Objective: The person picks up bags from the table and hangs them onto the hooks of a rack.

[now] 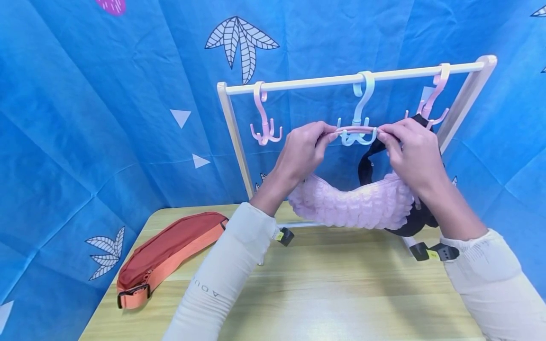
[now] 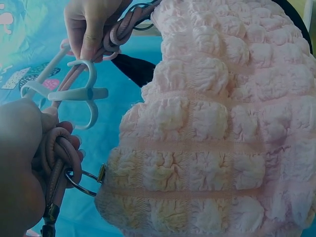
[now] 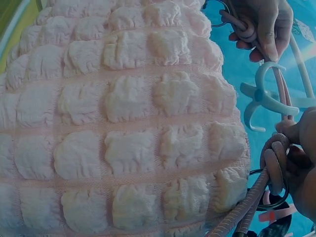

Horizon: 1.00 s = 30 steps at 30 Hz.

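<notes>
A pale pink puffy quilted handbag (image 1: 354, 206) hangs below both hands, its thin knotted strap (image 1: 356, 129) stretched between them. My left hand (image 1: 304, 147) pinches the strap at its left end, beside a knot and a metal ring (image 2: 81, 182) on the bag. On the right, my right hand (image 1: 411, 149) pinches the other end near a second knot (image 3: 274, 160). Between the hands, the strap lies across the prongs of the light blue hook (image 1: 358, 135), which hangs from the rack's bar.
A wooden rack (image 1: 294, 84) also carries a pink hook (image 1: 265, 128) at left and another pink hook (image 1: 439, 97) at right. A black bag (image 1: 409, 227) hangs at the right, partly behind the pink one. On the table (image 1: 324, 284) lies a rust-red waist bag (image 1: 170, 251).
</notes>
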Each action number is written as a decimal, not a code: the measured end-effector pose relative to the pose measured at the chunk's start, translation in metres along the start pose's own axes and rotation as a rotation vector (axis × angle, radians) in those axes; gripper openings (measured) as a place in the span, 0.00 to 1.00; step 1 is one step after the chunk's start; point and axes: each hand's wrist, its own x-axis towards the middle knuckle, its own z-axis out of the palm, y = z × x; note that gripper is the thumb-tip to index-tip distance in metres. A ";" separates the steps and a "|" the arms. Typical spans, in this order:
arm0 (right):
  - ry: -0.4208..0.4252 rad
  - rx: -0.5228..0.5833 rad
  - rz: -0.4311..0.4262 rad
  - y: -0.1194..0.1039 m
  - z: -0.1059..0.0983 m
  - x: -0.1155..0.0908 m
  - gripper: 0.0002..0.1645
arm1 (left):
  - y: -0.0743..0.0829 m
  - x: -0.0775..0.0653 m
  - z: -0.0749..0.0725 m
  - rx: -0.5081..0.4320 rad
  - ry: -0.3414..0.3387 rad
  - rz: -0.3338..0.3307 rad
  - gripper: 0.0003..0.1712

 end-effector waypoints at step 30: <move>0.019 0.054 0.096 0.003 0.013 -0.019 0.16 | -0.004 -0.015 0.018 -0.060 0.013 -0.091 0.13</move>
